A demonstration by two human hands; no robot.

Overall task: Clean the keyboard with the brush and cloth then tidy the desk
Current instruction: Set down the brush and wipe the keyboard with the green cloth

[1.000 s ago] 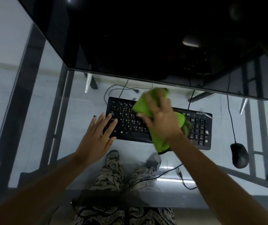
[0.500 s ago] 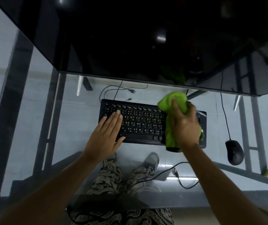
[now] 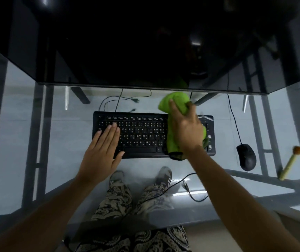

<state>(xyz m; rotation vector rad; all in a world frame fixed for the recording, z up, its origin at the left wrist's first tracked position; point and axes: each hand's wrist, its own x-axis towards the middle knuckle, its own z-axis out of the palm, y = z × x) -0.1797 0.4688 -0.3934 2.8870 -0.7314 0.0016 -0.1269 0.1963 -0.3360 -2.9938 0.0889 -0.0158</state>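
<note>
1. The right hand (image 3: 187, 130) grips a green cloth (image 3: 177, 104) over the right part of the keyboard (image 3: 142, 135). The fingers curl round a bunched wad of it; one fingertip lies on top of the wad, which bulges past the keyboard's far edge.
2. The cloth runs under the palm and down across the keys. Its lower end hangs just past the keyboard's near edge, below the wrist.
3. The left hand (image 3: 102, 151) lies flat on the keyboard's left end, fingers straight and close together, thumb spread to the side. The fingertips reach the upper key rows; the palm sits over the near edge.
4. The keyboard is black, flat and rectangular, with pale key legends. It lies on a glass desk (image 3: 63, 160), square to the person.
5. The cloth looks soft and fuzzy, creased where it is squeezed, with a darker hem at its lower end.
6. A black mouse (image 3: 246, 157), rounded and matt, sits well to the right of the keyboard, its cable running away from the person.
7. Further right lies a brush (image 3: 290, 162) with a pale, stick-like handle and a brownish head, untouched by either hand.
8. A dark glossy monitor (image 3: 145, 42) fills the top of the view.
9. Through the glass show patterned trousers (image 3: 116, 202), grey shoes, metal frame bars and loose cables on a pale floor.
</note>
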